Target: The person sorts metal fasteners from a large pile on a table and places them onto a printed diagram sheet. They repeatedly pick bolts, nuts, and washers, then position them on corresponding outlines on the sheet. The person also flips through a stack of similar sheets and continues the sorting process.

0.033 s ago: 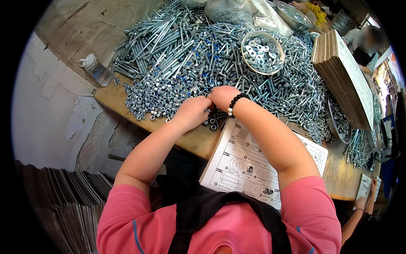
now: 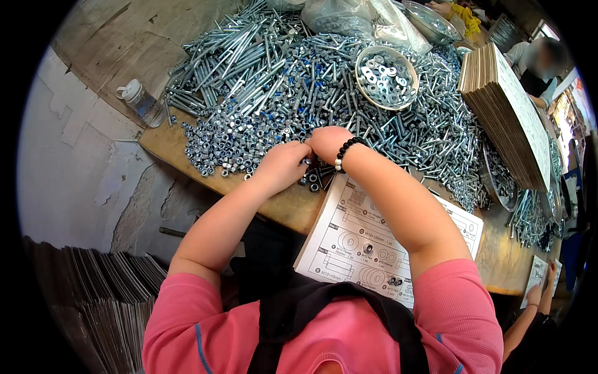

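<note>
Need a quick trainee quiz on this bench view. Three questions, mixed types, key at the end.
1. Open: what fills the round pale bowl?
2. True or false: a beaded bracelet is worn on the wrist of the right hand.
3. Fill in the blank: just left of the left hand, along the table edge, lie heaped ____.

Key:
1. Flat washers.
2. True.
3. Nuts.
</note>
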`<control>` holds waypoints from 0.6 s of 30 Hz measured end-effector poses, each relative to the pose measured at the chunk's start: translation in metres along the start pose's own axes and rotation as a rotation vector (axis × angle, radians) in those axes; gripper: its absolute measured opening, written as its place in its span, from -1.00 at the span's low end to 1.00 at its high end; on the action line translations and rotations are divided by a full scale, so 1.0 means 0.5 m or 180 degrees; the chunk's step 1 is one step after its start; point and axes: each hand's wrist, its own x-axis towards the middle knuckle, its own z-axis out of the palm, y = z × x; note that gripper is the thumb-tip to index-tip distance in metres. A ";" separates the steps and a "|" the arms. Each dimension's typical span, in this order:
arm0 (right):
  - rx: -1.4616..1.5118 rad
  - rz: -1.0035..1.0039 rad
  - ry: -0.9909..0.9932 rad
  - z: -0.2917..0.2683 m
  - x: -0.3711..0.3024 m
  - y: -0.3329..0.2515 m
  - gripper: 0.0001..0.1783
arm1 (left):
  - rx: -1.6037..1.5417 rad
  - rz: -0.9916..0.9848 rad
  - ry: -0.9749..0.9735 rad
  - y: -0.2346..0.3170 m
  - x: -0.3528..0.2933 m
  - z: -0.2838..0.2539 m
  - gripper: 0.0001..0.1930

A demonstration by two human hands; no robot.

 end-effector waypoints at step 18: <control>0.2149 0.0766 0.1062 0.035 -0.419 0.076 -0.78 | -0.0820 0.1565 -0.0360 0.219 0.016 0.051 -0.81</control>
